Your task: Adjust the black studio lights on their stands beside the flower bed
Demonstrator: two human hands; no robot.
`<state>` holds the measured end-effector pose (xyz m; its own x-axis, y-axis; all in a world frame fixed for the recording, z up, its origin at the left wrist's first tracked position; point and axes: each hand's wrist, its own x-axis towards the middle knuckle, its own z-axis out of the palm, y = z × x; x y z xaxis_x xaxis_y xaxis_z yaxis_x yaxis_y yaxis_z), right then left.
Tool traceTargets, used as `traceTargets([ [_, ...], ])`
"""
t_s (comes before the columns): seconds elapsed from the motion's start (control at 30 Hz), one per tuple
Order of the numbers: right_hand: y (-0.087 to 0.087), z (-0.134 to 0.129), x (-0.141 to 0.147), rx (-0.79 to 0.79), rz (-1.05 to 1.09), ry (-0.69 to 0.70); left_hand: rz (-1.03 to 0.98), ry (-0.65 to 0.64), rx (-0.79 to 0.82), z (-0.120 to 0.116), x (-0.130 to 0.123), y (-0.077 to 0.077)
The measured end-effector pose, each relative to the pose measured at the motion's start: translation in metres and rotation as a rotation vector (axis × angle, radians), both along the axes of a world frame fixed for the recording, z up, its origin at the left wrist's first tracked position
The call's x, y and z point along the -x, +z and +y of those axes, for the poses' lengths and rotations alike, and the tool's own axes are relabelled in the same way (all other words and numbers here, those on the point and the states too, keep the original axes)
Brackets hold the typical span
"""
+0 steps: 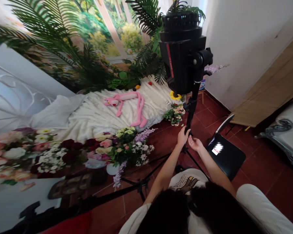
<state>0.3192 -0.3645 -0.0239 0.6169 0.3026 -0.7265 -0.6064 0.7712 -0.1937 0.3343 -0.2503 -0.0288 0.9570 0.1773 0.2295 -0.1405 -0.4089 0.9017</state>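
A black studio light [182,55] sits on top of a black light stand [191,112], tall and close in front of me. My left hand [182,138] is closed around the pole of the stand, low down, near a knob. Just right of the pole, my right hand [195,144] is turned palm up, its fingers loosely bent and apart, with nothing seen in it. Whether its fingertips touch the stand I cannot tell. The stand's legs spread over the red tiled floor below my hands.
A pink plush toy [127,97] lies on a white fur-covered bed [95,109]. Artificial flowers [107,146] line its near side. A black chair [228,157] with a small card stands at right. Another black stand [100,198] crosses the lower left. Palm fronds [51,35] hang behind.
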Motion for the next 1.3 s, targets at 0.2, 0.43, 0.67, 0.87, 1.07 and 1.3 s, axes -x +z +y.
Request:
traceTargets([
  [0.2, -0.003, 0.030, 0.008, 0.014, -0.022, 0.211, -0.023, 0.159, 0.052, 0.037, 0.019, -0.007],
  [0.43, 0.006, 0.128, 0.012, 0.033, -0.113, 0.589, 0.009, 0.634, 0.027, 0.139, 0.080, -0.014],
  [0.67, 0.018, 0.233, 0.067, 0.009, -0.150, 1.041, 0.019, 1.073, 0.048, 0.202, 0.183, -0.021],
  [0.87, 0.021, 0.284, 0.123, -0.029, -0.158, 1.294, 0.037, 1.364, 0.041, 0.216, 0.263, -0.024],
  [1.07, 0.020, 0.305, 0.156, -0.024, -0.176, 1.458, 0.017, 1.512, 0.032, 0.217, 0.304, -0.027],
  [1.3, 0.032, 0.355, 0.167, 0.111, -0.744, 1.637, -0.125, 1.743, 0.020, 0.228, 0.318, -0.015],
])
